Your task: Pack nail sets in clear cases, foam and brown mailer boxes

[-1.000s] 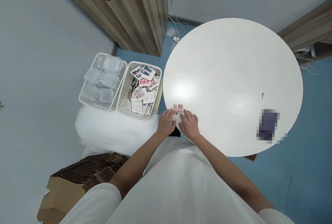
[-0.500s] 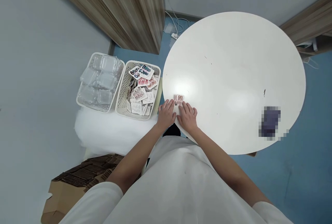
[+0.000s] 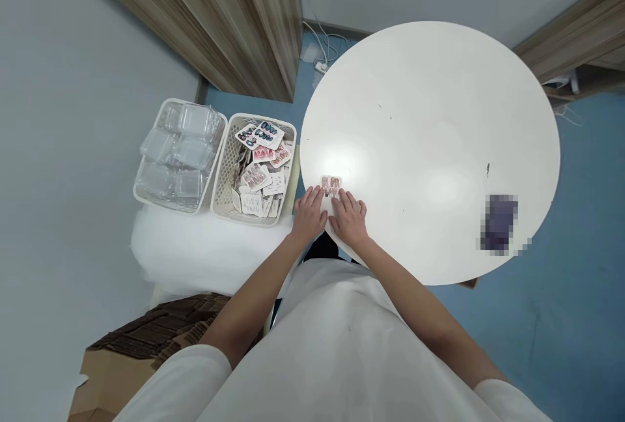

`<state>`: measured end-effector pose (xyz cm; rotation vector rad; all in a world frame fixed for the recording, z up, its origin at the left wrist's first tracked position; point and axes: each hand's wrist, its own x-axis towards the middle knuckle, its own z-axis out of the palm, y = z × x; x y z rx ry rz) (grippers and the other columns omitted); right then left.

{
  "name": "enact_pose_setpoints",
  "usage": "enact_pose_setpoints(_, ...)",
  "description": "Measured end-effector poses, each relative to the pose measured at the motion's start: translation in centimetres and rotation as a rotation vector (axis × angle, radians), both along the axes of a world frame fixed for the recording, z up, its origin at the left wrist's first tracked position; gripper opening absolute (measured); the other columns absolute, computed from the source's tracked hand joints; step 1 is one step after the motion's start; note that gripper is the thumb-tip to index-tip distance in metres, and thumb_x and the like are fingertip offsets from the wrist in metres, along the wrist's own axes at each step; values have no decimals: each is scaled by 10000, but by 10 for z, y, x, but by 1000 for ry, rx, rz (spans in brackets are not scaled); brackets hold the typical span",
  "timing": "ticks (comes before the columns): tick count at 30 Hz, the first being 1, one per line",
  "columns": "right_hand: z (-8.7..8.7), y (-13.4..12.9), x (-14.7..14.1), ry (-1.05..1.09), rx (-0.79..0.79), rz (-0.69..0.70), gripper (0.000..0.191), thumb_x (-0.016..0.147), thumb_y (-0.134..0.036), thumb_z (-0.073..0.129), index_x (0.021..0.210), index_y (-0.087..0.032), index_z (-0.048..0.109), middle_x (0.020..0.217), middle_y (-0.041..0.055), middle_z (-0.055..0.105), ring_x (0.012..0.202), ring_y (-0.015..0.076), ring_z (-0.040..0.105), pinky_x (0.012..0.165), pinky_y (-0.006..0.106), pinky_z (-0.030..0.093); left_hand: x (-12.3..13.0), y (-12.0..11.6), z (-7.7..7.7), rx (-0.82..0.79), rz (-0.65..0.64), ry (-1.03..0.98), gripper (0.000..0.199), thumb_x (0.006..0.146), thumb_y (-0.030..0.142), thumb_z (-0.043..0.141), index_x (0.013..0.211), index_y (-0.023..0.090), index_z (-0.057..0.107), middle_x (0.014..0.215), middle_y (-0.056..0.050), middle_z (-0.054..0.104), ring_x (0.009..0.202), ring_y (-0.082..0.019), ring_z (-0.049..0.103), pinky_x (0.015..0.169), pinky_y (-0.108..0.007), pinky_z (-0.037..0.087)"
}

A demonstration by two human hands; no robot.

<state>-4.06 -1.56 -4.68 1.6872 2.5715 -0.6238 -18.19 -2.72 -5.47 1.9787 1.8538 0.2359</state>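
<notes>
A small card of pink and brown press-on nails [image 3: 331, 185] lies flat on the round white table [image 3: 430, 96], near its left front edge. My left hand [image 3: 307, 213] rests at the table's edge, its fingertips at the card's lower left corner. On the other side, my right hand [image 3: 350, 217] lies on the table with its fingers apart and their tips at the card's lower right corner. Both hands are open; neither grips the card. To the left, a white basket [image 3: 222, 178] holds many similar nail cards [image 3: 256, 176].
Another white basket [image 3: 138, 189] holds clear plastic boxes [image 3: 195, 152] at the far left. White wrapping material [image 3: 195, 246] lies below the baskets, above a cardboard box [image 3: 110, 383]. A blurred dark object [image 3: 499, 223] lies on the table's right side.
The whole view has shifted slightly, so the table and baskets appear a little further left. Both hands stay beside the card, with hardly any change in their pose.
</notes>
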Motion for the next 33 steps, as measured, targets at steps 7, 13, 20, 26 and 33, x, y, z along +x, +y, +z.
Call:
enact_pose_setpoints(7,7,-15,26,18,12,12,427,825,-312,383,1232,-183,386,1386,133,290,1250,260,260,957,448,185,8,-17,2,34,44,-14,531,802,270,395,1308,137,304,1365,-109,342,1272,-256,254,962,-396,252)
enact_pose_setpoints(13,9,-39,64,81,36,75,441,822,-280,375,1252,-183,360,1347,141,347,1212,245,333,936,424,237,23,-48,8,67,132,-88,385,793,249,428,1168,167,463,1274,-108,449,1215,-256,341,941,-418,310)
enact_pose_setpoints(20,14,-61,99,217,-25,168,441,808,-235,375,1246,-186,367,1273,123,447,1169,224,405,926,417,288,49,-92,28,-1,208,-193,302,797,252,432,1078,175,510,1098,-88,560,1025,-220,496,860,-391,398)
enact_pose_setpoints(26,13,-73,123,322,-184,261,393,814,-201,359,1202,-200,421,1122,81,571,986,197,546,885,377,360,74,-133,41,-86,297,-250,312,817,291,401,1090,191,514,1090,-78,561,984,-208,522,852,-369,412)
enact_pose_setpoints(33,17,-85,140,329,-321,414,294,806,-220,387,1054,-208,545,981,50,638,810,181,606,789,331,421,93,-178,49,-193,367,-330,325,825,351,391,1080,215,541,1060,-79,578,923,-218,555,768,-337,444)
